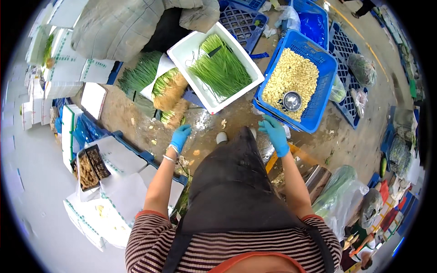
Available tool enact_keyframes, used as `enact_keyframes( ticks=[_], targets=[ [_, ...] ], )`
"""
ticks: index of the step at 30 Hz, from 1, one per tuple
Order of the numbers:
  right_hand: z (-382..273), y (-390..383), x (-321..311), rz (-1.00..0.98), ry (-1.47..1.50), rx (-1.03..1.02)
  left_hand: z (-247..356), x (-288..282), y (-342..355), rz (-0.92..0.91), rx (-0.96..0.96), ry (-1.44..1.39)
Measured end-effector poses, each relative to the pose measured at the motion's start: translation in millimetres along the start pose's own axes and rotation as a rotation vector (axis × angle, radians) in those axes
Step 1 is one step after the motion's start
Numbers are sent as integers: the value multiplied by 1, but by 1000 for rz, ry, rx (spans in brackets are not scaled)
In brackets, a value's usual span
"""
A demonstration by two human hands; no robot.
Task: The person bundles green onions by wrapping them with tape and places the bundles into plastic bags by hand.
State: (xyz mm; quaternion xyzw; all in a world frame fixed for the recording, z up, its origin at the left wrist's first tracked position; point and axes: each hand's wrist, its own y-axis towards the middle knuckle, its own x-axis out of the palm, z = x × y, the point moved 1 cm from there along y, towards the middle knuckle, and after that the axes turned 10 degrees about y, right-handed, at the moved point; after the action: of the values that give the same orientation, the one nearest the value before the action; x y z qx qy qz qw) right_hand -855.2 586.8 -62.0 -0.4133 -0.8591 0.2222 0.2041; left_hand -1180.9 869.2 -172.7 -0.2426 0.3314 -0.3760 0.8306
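My left hand, in a blue glove, hangs empty with fingers apart just below the rooted bundles of long green stalks. My right hand, also blue-gloved, is empty and open near the lower left corner of a blue crate of pale peeled cloves, with a steel bowl resting on them. Between and beyond my hands, a white foam box holds cut long green greens.
Foam boxes stand at left, under a grey quilt at top. Blue pallets, bagged greens and a second blue crate lie right and behind. Another person is at lower right. The concrete floor is wet.
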Motion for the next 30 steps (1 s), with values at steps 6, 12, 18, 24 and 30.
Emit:
enact_keyframes(
  ticks=[6, 12, 18, 24, 30],
  targets=[
    [4, 179, 50, -161, -8, 179, 206, -188, 107, 611, 627, 613],
    [114, 395, 78, -498, -980, 121, 413, -354, 212, 1033, 794, 1323],
    [163, 535, 154, -448, -957, 52, 404, -411, 357, 489, 541, 1275],
    [190, 620, 248, -401, -1034, 117, 363, -466, 357, 815, 367, 1443],
    [258, 672, 292, -57, -1227, -218, 341, -527, 341, 894, 579, 1561]
  ],
)
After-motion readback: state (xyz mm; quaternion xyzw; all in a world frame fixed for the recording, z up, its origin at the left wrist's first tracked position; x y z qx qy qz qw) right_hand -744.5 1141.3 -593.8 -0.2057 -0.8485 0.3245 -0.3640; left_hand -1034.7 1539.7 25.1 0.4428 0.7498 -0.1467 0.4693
